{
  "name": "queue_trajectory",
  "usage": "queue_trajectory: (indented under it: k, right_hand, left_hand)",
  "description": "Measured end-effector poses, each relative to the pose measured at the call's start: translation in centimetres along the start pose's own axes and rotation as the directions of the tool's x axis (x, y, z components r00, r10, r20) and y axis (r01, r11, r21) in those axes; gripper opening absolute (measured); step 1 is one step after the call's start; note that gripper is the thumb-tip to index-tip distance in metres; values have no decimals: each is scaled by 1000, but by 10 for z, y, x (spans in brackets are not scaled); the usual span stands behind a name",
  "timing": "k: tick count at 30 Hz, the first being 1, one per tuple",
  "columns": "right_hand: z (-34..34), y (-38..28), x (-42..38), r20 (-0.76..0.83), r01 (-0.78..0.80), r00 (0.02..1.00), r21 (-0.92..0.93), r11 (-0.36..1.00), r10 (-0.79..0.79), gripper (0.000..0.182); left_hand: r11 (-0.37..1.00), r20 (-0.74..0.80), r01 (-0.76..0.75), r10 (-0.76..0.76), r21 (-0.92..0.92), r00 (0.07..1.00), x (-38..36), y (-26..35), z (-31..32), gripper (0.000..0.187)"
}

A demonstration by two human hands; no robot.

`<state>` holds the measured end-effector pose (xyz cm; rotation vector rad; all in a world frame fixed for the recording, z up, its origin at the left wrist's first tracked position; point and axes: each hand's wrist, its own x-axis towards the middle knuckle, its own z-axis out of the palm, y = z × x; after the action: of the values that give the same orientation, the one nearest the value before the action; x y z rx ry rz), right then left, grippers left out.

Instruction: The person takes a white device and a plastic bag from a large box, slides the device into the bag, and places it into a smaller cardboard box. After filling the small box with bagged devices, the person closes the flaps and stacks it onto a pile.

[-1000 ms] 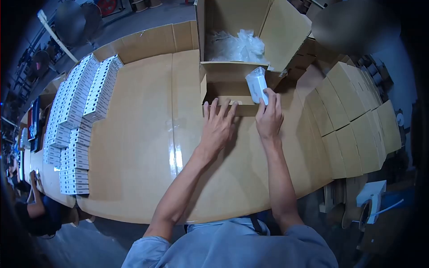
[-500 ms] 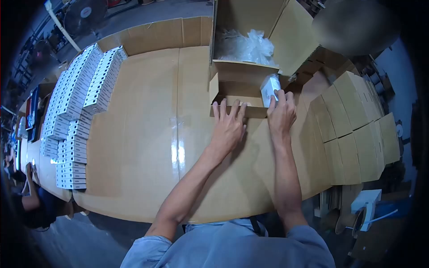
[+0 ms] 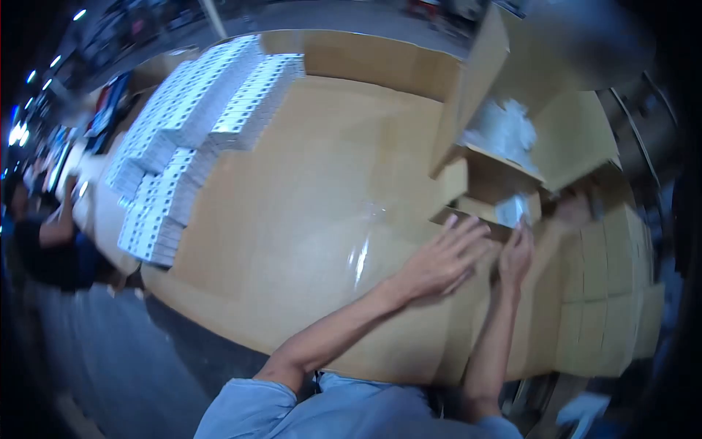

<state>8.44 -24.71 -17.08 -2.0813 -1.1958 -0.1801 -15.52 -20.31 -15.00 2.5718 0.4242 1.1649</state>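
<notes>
A small open cardboard box [image 3: 468, 212] lies toward the right of the table, with a white packet [image 3: 513, 210] in its right end. My left hand [image 3: 442, 260] is at the box's front wall, its fingers spread and holding nothing. My right hand [image 3: 516, 256] is at the front right corner, with its fingertips up against the box edge beside the packet. Motion smears these fingers, so I cannot make out whether they grip the packet, the box wall or nothing.
Rows of small white boxes [image 3: 197, 102] are stacked on the left. Behind the small box stands a large carton [image 3: 475, 95] holding clear plastic bags [image 3: 504, 132]. Folded brown cartons [image 3: 607, 285] stand at right. Another person [image 3: 55, 234] is at far left.
The view has swung left, so the table and stacks appear farther right and blurred. My hands remain at the small box, and the white packet is still inside its right end.
</notes>
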Motion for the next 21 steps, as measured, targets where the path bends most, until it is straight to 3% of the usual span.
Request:
queue_trajectory:
  k: [1,4,5,7,9,11,14,21]
  right_hand:
    - [7,10,1,30,1,1000,36,999,-2,42]
    - [9,28,4,88,-7,996,-10,1000,8,44]
    - [6,26,1,100,14,995,-9,1000,-13,45]
    - [-3,20,1,105,53,993,-17,998,-51,46]
    - [-12,4,-2,28,116,993,-11,993,-116,48]
    - [-19,-17,-6,-23,149,989,2,989,-149,49]
    - [-28,-43,-12,-50,155,987,26,988,-154,50]
    - [-23,-92,-29,-10,141,990,172,975,-142,45]
  left_hand:
    - [998,-33,-62,62,-1,998,-7,-4,-19,65]
    - [992,-130,41,-25,121,991,-24,-36,-106,45]
    - [968,-238,110,-55,225,970,-27,-53,-138,28]
    - [897,-329,296,-185,329,926,-59,-109,-194,29]
    - [710,-494,578,-364,401,790,-77,-134,-241,36]
    - [596,-425,539,-335,596,841,-125,-199,-269,48]
    - [519,-374,507,-345,688,861,-156,-238,-282,50]
    - [513,-391,531,-361,675,846,-168,-240,-283,36]
